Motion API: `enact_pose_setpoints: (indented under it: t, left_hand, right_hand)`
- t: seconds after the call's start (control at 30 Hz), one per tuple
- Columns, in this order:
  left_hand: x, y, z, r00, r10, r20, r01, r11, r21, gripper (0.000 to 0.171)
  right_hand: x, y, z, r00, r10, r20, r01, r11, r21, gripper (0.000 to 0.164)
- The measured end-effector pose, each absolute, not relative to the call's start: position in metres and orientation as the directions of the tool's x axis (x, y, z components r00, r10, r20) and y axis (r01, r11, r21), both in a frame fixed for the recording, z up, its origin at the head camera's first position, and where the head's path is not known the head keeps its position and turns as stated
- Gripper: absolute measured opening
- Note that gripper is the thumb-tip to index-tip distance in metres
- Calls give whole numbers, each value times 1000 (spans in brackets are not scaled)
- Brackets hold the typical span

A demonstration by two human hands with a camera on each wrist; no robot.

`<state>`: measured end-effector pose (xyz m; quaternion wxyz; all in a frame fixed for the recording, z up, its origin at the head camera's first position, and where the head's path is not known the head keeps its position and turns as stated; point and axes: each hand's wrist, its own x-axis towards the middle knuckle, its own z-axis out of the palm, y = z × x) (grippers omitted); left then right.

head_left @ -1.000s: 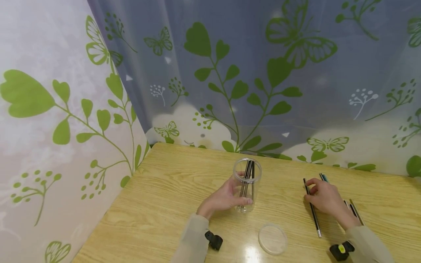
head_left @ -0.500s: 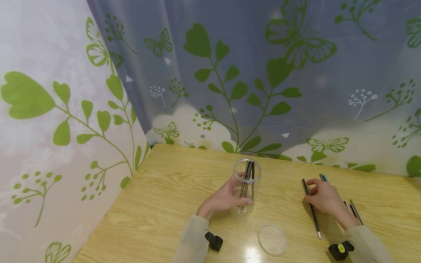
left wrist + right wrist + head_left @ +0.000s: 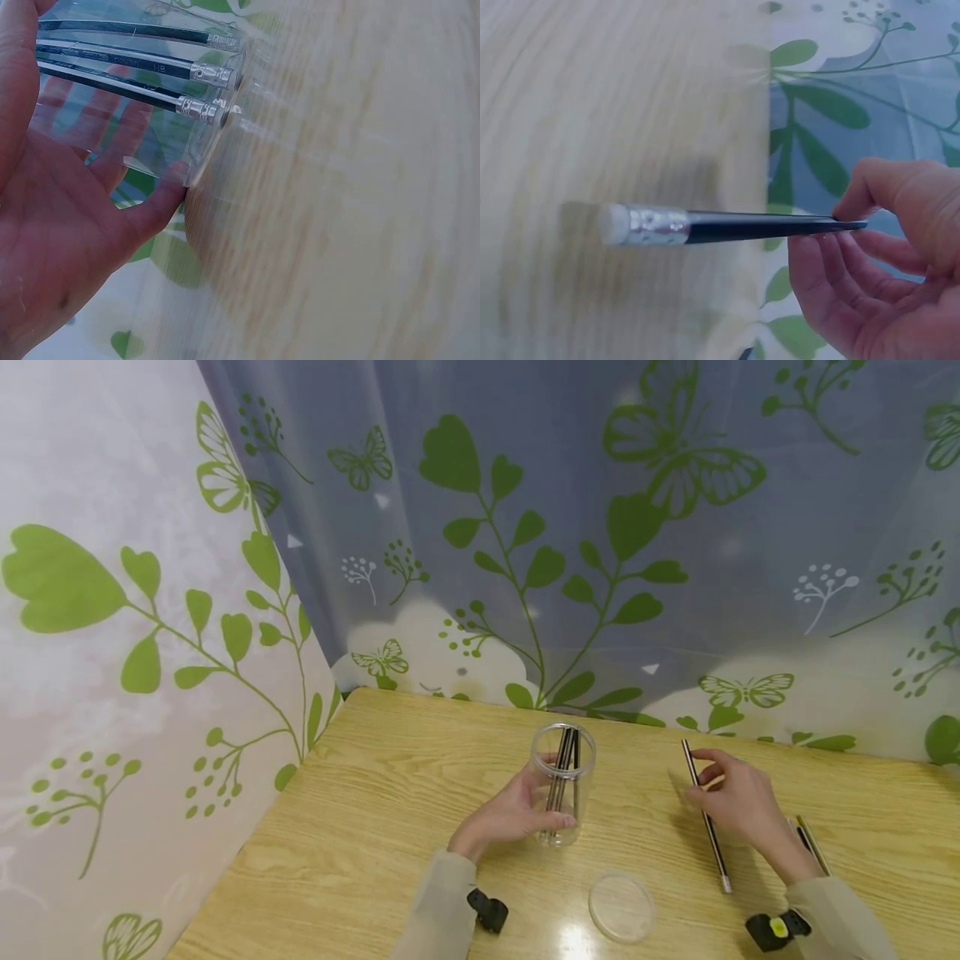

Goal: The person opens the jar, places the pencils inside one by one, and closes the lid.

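My left hand (image 3: 513,806) is wrapped round a clear plastic jar (image 3: 581,793) that stands upright on the wooden table. Inside it lean several dark pencils (image 3: 150,64); in the left wrist view their metal ferrules face the jar's bottom. Between thumb and fingers, my right hand (image 3: 742,797) pinches a black pencil (image 3: 712,835) near its far end. White eraser and silver ferrule point back toward me. In the right wrist view this pencil (image 3: 757,225) appears lifted off the tabletop, with a shadow beneath.
A round clear lid (image 3: 622,907) lies flat on the table (image 3: 360,860) in front of the jar. More pencils (image 3: 813,845) lie partly hidden behind the right wrist. A leaf-patterned curtain (image 3: 480,568) hangs along the back and left edges.
My right hand has raised the black pencil from the table and shifted it slightly away from me and left. The left hand and jar have stayed in place.
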<state>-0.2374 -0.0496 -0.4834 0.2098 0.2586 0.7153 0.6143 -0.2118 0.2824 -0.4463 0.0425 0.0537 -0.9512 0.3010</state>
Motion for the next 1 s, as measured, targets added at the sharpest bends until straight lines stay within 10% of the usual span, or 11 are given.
enact_pose_setpoints:
  t: [0.6, 1.0]
  left_hand:
    - [-238, -49, -485, -775, 631, 38, 140, 114, 984, 77]
    - [-239, -49, -487, -792, 610, 18, 128, 137, 982, 83]
  right_hand:
    - [-194, 234, -391, -917, -177, 357, -383, 638, -668, 50]
    - [-204, 202, -360, -882, -425, 203, -426, 535, -730, 51]
